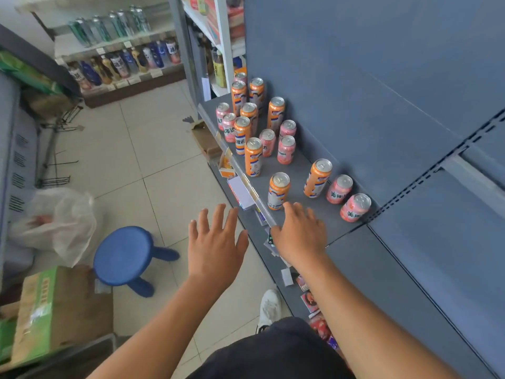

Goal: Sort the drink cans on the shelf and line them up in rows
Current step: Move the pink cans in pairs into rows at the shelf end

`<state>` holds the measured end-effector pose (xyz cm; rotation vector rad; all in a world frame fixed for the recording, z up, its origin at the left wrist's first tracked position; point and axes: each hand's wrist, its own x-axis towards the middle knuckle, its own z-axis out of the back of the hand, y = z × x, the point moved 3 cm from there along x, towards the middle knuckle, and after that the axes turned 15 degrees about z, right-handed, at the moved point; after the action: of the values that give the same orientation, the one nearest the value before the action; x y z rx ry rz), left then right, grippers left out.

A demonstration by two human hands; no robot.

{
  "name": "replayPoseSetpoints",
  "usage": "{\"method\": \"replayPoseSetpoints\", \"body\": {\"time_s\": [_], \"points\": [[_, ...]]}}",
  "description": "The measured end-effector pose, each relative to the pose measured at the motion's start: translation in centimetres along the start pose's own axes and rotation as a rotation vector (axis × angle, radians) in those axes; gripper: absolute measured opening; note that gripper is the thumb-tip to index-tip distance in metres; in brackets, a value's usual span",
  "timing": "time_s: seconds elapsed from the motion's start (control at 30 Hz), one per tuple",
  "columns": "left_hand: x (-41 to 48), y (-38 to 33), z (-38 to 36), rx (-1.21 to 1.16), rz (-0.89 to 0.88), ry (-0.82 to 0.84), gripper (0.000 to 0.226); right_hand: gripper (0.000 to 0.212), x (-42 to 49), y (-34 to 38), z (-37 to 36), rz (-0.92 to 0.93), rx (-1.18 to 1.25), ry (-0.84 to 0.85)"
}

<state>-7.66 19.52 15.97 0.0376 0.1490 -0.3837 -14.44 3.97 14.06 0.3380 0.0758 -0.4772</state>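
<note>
Tiled shop aisle; a low grey shelf [306,170] runs along the right side against a blue-grey back panel [382,77]. Cans stand loose on it, orange and pink mixed, not in rows.

Right hand [300,233]: palm down, fingers spread and straight, grasping nothing. It is over the shelf's front edge; whether it rests on the shelf cannot be told.
- Just past its fingertips: an orange can [278,190], upright. Contact unclear.
- Beyond the hand and to its right: a second orange can [317,178], then a pink pair [355,207] near the back panel.
- Well ahead of the hand: the main cluster [254,127], a dozen or so cans, orange and pink together, all upright.

Left hand [216,242]: just left of the right hand, off the shelf and above the floor tiles. Fingers are spread, palm down, empty.
- Below and left of it: a blue stool [123,254].
- Farther left: a plastic bag [62,220] and a cardboard box [54,310].
- Between the forearms, by the shelf's foot: a white shoe [270,306].

Far across the aisle, bottles [123,61] fill other racks.
</note>
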Motion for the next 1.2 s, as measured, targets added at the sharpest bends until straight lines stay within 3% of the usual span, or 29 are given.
{"method": "replayPoseSetpoints", "body": {"time_s": [0.27, 0.4, 0.83, 1.07, 1.2], "points": [[11.1, -6.3, 1.6, -0.054, -0.069, -0.052, 0.051, 0.032, 8.4, -4.4, 2.9, -0.051, -0.037, -0.017], [15.7, -9.1, 1.0, -0.029, -0.097, 0.037, 0.055, 0.034, 11.1, -6.5, 3.0, -0.129, -0.043, -0.009], [31.0, -19.6, -0.2, -0.040, -0.508, 0.177, 0.049, 0.042, 17.5, -11.1, 3.7, -0.770, 0.094, -0.003], [34.8, -21.4, -3.3, -0.078, -0.577, 0.369, 0.050, 0.043, 17.8, -11.1, 0.8, -0.970, 0.299, -0.020], [35.4, -21.9, -5.2, -0.246, -0.401, 0.606, 0.052, 0.040, 16.9, -12.2, -1.6, -1.162, 0.478, -0.016]]}}
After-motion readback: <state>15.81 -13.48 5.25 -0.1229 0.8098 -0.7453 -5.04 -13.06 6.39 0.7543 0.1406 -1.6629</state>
